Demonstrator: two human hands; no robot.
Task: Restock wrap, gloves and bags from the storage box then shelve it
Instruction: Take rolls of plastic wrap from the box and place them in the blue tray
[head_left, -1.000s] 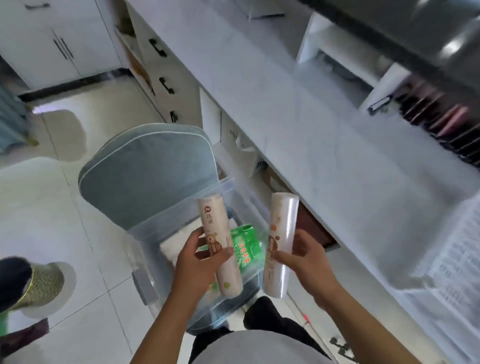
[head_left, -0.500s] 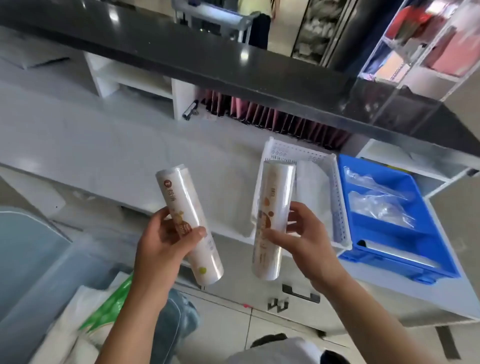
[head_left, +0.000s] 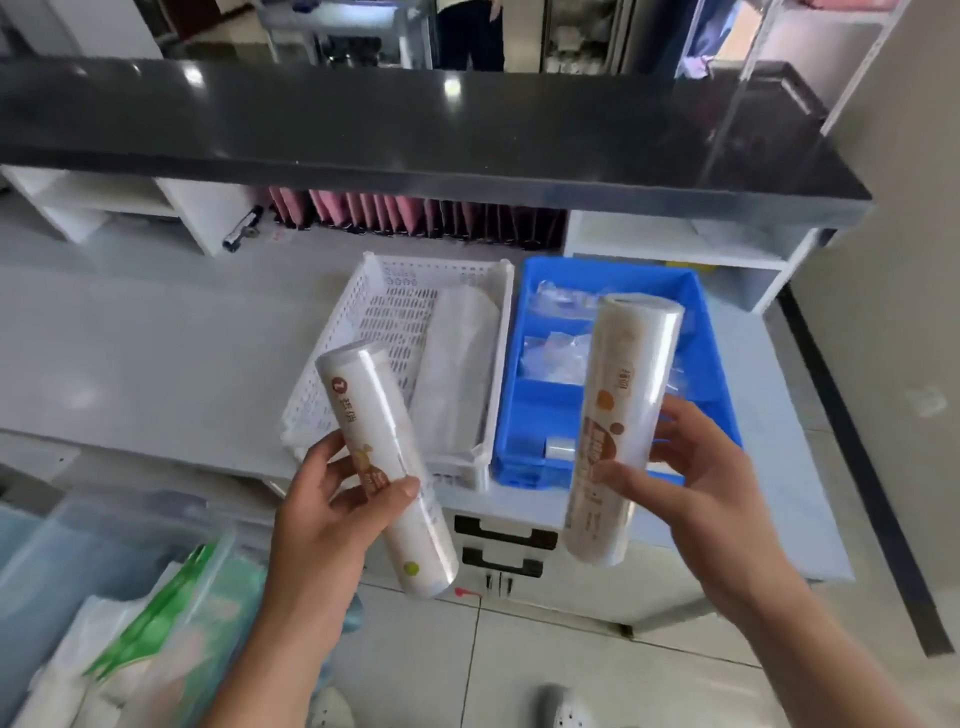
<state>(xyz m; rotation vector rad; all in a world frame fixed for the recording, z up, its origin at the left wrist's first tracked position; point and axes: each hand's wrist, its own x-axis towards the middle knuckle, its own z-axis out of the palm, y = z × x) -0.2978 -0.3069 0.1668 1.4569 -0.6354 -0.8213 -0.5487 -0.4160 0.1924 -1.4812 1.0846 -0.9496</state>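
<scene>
Meanwhile, two rolls of wrap are held up in front of a white counter (head_left: 156, 358), one in each bare hand. The left hand (head_left: 332, 514) is closed around the lower half of the left roll (head_left: 387, 467), thumb pressed across its printed label and fingers curled behind; that roll is tilted, its top leaning away to the left. The right hand (head_left: 701, 499) is wrapped loosely about the middle of the right roll (head_left: 618, 426), thumb laid on the front and fingers spread behind it, and this roll is kept nearly upright with a slight lean to the right.

Behind the rolls, a white perforated basket (head_left: 384, 317) is seen on the counter with a pale roll or folded sheet (head_left: 457, 379) lying along its right side. Just beside it, to the right, a blue divided bin (head_left: 701, 332) is set, with clear plastic bags (head_left: 550, 353) visible in its compartments. Pink folders (head_left: 415, 215) are ranged upright under a dark raised ledge (head_left: 415, 135) at the back.

At lower left, a translucent storage box (head_left: 78, 545) is partly shown, blurred, with a green-and-white packet (head_left: 171, 618) inside it. Drawer handles (head_left: 504, 540) are visible below the counter edge, between the two rolls.
</scene>
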